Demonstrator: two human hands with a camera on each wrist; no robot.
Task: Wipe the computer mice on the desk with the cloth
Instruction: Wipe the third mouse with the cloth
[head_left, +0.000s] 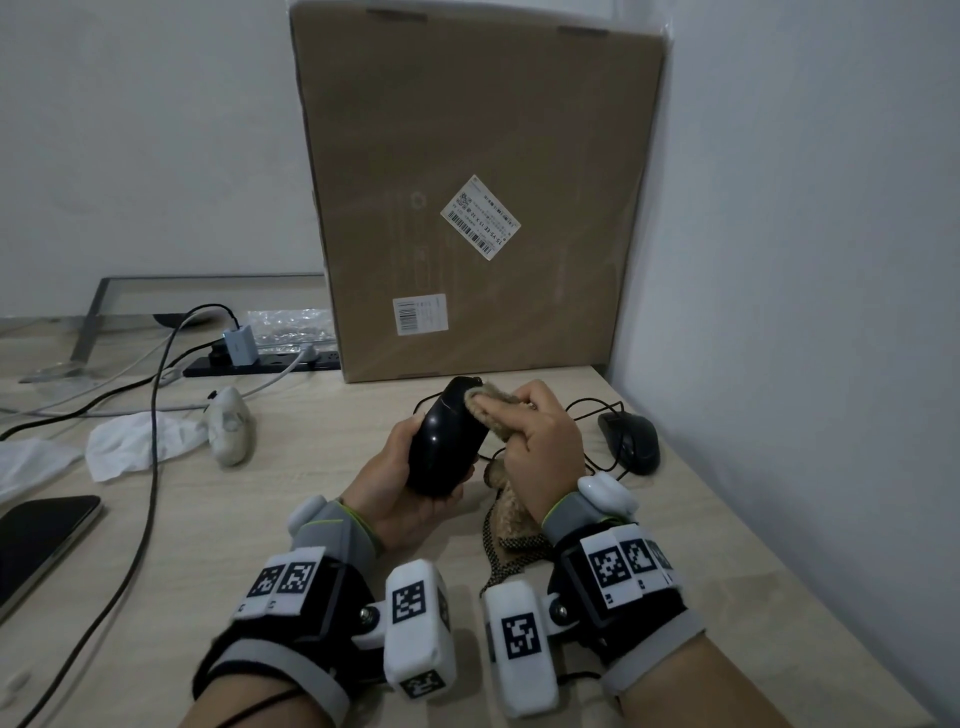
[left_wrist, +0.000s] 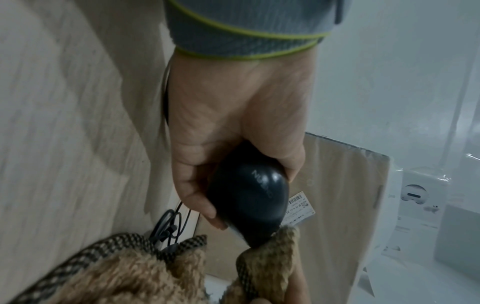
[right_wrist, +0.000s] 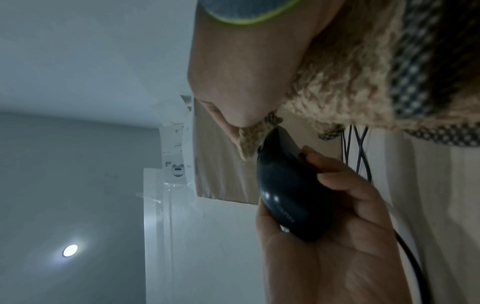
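My left hand (head_left: 410, 478) grips a glossy black wired mouse (head_left: 447, 441) above the desk, fingers curled round its underside and thumb on its side; the same mouse (left_wrist: 249, 197) fills the left wrist view. My right hand (head_left: 540, 441) holds a fuzzy tan cloth (head_left: 488, 405) bunched under its fingers and presses it against the mouse's front end. The cloth's loose end with a checkered edge (head_left: 511, 535) hangs down toward the desk. A second black wired mouse (head_left: 631, 441) lies on the desk at the right. A white mouse (head_left: 228, 426) lies on the left.
A big cardboard box (head_left: 478, 208) leans against the wall behind the hands. A power strip (head_left: 260, 361) with a charger, cables, crumpled white tissue (head_left: 135, 444) and a dark phone (head_left: 41, 535) lie on the left. The wall (head_left: 805, 312) runs close on the right.
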